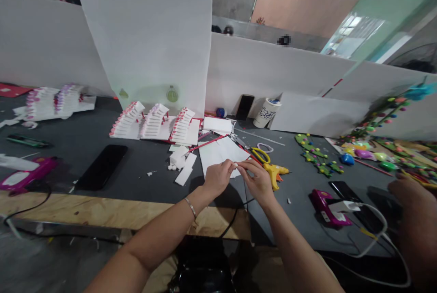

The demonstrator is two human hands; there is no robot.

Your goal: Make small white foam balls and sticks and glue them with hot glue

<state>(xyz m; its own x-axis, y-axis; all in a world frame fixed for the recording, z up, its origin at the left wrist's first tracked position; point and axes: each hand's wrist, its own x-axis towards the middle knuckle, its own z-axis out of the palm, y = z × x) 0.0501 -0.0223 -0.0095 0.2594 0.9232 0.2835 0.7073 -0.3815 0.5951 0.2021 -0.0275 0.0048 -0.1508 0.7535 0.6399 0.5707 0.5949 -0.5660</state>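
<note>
My left hand [218,179] and my right hand [256,181] meet above the table, fingertips pinched together on a small white piece [235,165]. The piece is mostly covered by the fingers, and its exact kind is unclear. Beneath and behind them lies a white sheet [215,151]. A yellow glue gun [276,174] rests just right of my right hand, with yellow-handled scissors [262,152] behind it. Left of my left hand are cut white strips [186,170] and small white balls [171,167]. Thin red sticks [208,143] lie across the sheet.
Stepped white models with pink dots [184,126] stand behind, before an upright white board [153,33]. Phones [102,165], pink power strips [327,211] with cables, and a white cup [266,113] surround the work area. Another person's hand [409,188] is at far right.
</note>
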